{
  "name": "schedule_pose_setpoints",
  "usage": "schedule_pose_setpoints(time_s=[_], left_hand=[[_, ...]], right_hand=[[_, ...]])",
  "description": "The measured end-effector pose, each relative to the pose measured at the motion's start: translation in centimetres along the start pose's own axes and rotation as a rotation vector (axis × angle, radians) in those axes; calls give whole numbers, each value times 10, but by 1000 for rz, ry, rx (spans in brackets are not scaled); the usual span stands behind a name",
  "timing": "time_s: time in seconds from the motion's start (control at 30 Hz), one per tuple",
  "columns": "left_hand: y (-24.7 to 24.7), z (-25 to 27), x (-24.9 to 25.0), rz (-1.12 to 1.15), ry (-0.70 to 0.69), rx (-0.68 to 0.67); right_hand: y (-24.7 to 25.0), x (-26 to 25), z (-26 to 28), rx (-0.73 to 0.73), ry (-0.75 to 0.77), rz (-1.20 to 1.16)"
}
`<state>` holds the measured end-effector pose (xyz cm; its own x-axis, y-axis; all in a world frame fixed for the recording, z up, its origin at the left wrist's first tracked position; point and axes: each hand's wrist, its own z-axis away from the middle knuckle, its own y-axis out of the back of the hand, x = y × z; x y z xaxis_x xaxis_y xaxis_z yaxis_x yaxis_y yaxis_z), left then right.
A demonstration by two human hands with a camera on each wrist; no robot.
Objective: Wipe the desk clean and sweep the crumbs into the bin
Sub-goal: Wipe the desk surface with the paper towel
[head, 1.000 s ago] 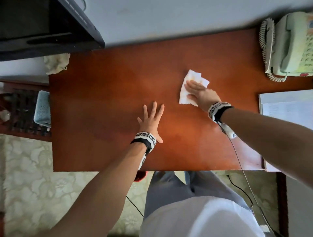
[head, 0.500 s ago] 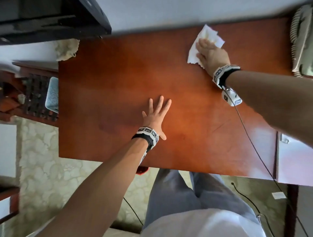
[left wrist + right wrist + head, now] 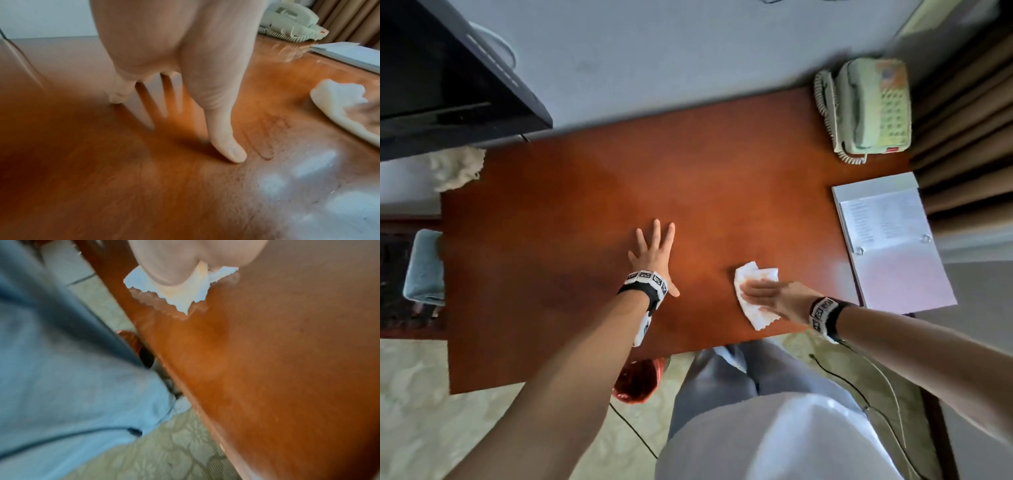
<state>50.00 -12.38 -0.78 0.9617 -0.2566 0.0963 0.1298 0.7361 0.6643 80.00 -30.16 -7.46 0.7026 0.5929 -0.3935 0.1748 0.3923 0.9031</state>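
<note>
1. Right hand (image 3: 770,297): fingers straight and flat, pressing a crumpled white tissue (image 3: 753,294) onto the desk (image 3: 585,212); nothing gripped. Half a second ago it worked at the far edge; it has since drawn the tissue back to the near edge, right of centre.
2. Left hand (image 3: 654,253): spread flat, palm down, mid-desk, holding nothing; it has kept its place throughout, apparently as a brace.
3. Meaning for the task: the pull toward the near edge suggests debris is being gathered for dropping off the edge. A red bin (image 3: 637,380) sits on the floor below the near edge, left of the tissue, so the sweep probably has to continue leftward.
4. Left wrist view only: fine crumbs and a smeared streak (image 3: 267,138) on the desk just beside the thumb, invisible from the head camera; wiping is unfinished.
5. Right wrist view only: tissue's torn edge (image 3: 174,296) close to the near edge, with yellowish staining.
6. Head view only: telephone (image 3: 866,106) at the far right corner, ring binder (image 3: 890,246) at the right edge.
</note>
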Motion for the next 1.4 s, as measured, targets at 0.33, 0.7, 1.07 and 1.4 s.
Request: schedule_pose_setpoints(time_s=[0.33,0.7,1.07,1.4], left_hand=[[41,-46,51,45,-92,83],[81,-97,70,92,1,46],[83,-105,67,90,18,45],[87,-100,70,78,41,43]], right_hand=[[23,47,-16,-144,176,-135],[142,219,-152,154,-198,-111],[194,311,-226,224,-445,-86],[119,208,-102,81,-373,-42]])
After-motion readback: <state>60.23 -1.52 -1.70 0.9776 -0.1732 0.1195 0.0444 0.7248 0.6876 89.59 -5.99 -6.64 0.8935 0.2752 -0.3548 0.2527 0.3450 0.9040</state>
